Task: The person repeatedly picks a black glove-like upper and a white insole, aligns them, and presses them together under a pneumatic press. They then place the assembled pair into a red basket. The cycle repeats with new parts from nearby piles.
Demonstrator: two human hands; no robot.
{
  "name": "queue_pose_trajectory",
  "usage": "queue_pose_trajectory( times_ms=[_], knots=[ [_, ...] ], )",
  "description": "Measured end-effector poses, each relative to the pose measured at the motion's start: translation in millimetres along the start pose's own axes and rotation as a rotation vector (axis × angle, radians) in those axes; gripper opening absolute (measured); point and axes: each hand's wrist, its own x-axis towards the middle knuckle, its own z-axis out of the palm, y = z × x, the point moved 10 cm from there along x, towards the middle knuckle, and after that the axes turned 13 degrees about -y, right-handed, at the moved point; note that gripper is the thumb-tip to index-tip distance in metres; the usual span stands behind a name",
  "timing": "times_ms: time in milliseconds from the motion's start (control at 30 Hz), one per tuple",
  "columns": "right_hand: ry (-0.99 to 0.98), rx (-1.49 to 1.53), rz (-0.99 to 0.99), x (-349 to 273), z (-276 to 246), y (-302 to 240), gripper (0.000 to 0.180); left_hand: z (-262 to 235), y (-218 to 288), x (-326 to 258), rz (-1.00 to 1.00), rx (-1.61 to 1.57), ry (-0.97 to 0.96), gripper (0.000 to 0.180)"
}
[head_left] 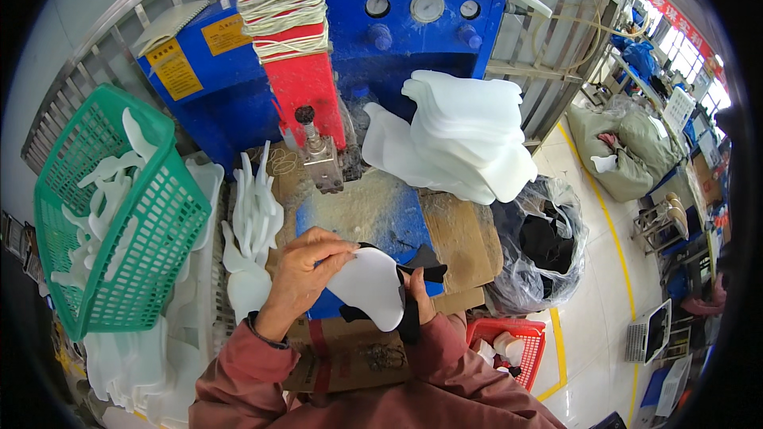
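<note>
My left hand pinches the upper left edge of a smooth white curved piece, which looks like foam or moulded plastic. My right hand grips the right side, fingers closed round black cloth-like material that lies against and behind the white piece. Part of that black material sticks out to the right and below; the rest is hidden. Both hands are in front of a blue work plate strewn with pale dust. Above the plate stands a red machine arm wound with cream cord, its metal press head apart from my hands.
White shaped sheets are stacked beyond the plate, right of the arm. More white pieces lie left of it. A green basket stands at left. A clear bag of black pieces and a red basket are at right. Behind is a blue machine.
</note>
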Motion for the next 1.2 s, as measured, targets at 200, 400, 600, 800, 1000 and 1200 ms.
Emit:
queue_pose_trajectory(
  times_ms=[200,400,600,800,1000,1200],
  knots=[
    [-0.008,0.067,-0.014,2.7,5.3,2.0,0.091,-1.4,-1.3,-1.0,-0.020,0.036,0.056,0.020],
    [-0.054,-0.092,-0.030,6.2,9.4,-3.2,0.093,-2.5,-10.9,-2.2,-0.079,0.092,0.027,0.018],
    [-0.212,-0.519,-0.116,13.1,16.7,-7.4,0.083,-4.4,-18.6,0.1,-0.075,0.146,0.028,0.019],
    [-0.190,-0.733,-0.183,18.4,15.2,-6.5,0.084,-3.9,11.4,-27.0,-0.041,0.243,0.266,0.024],
    [-0.104,-0.951,-0.214,13.1,13.0,-10.1,0.075,26.3,26.2,-40.5,0.092,0.320,0.239,0.030],
    [-0.047,-1.100,-0.216,11.2,12.8,-11.6,0.071,30.5,23.4,-44.4,0.093,0.297,0.273,0.032]
  ],
)
